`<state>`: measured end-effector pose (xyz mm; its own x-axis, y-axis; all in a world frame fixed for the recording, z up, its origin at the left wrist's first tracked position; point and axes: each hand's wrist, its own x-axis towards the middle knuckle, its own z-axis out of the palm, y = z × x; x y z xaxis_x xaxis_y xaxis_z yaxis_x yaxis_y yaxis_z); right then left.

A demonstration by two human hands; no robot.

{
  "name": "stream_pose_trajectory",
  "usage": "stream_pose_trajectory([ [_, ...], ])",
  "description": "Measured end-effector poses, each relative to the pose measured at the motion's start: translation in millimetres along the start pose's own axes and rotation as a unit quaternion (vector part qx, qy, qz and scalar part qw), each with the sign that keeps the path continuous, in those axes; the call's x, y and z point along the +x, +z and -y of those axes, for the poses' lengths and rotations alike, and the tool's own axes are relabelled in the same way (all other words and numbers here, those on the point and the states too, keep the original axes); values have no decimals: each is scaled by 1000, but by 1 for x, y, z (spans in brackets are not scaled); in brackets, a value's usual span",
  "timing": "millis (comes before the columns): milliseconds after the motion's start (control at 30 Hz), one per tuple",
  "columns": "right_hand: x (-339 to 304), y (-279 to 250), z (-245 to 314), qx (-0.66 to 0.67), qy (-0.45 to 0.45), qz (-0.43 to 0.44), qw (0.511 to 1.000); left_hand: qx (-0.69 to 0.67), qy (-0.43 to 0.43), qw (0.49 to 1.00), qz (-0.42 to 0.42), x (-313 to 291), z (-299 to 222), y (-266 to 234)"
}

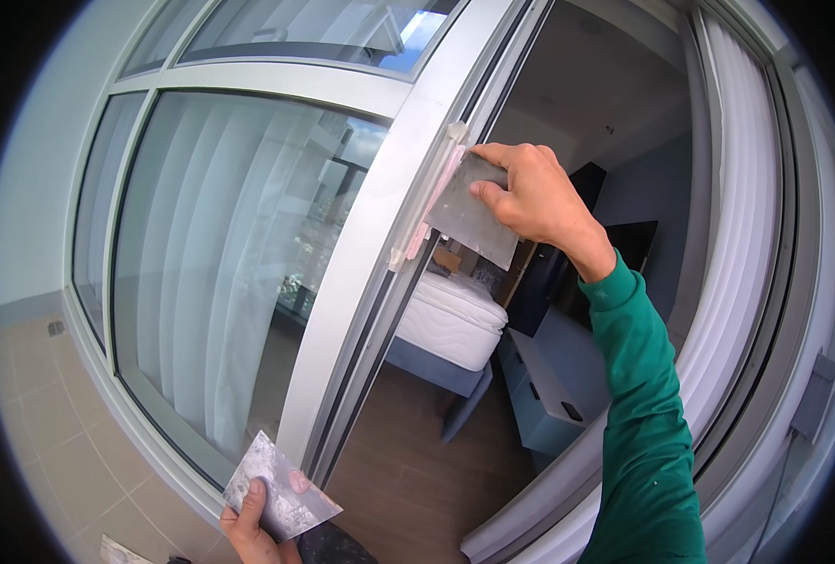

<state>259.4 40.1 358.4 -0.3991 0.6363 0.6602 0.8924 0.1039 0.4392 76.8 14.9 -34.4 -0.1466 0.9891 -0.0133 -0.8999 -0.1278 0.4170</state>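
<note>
Beside the door frame (354, 254), right fingers (498, 154) pinch a grey plate (474, 214), left fingers (254, 503) a smeared plate (281, 481); bed (450, 315) beyond.

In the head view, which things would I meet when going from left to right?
Small floor grate, left hand holding smeared plate, pinkish strip, grey plate, right hand, green sleeve.
</note>
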Motion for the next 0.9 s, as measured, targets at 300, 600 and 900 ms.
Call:
stream_pose_trajectory([
  [300,-111,20,13,424,40,-136,895,11,-72,997,6,-9,-12,11],
  [600,-264,188,100,923,278,147,221,80,-171,980,70,-21,30,63],
  [900,-265,202,59,833,347,63,426,131,-64,989,29,-25,0,78],
])
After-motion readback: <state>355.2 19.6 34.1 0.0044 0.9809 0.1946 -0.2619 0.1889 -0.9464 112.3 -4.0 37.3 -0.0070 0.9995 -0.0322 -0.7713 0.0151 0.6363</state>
